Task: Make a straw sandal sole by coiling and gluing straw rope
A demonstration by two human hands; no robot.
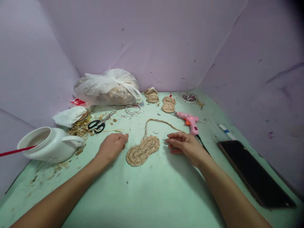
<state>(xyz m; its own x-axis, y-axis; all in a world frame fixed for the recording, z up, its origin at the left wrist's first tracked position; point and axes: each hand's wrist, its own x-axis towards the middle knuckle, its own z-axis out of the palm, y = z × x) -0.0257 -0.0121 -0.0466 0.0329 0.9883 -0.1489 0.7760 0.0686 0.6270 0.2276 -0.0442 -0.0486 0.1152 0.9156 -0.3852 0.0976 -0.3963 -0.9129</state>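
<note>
A coiled sole shape of braided straw [142, 151] lies flat on the green table [142, 196]. From its top a loose straw braid [163, 121] arcs back and right to beside the pink glue gun [189, 122]. My left hand [114, 145] rests just left of the coil, its fingers curled together; whether something small is between them is hidden. To the right of the coil, and apart from it, my right hand [184, 146] has its fingers spread with nothing in them. The glue gun lies on its side behind the right hand.
At left are a white pot [54, 144] with a red stick, scissors [100, 123] and straw scraps. A plastic bag [109, 88], a white ring [133, 109] and small straw soles [168, 104] are at the back. A black phone [254, 174] lies at right.
</note>
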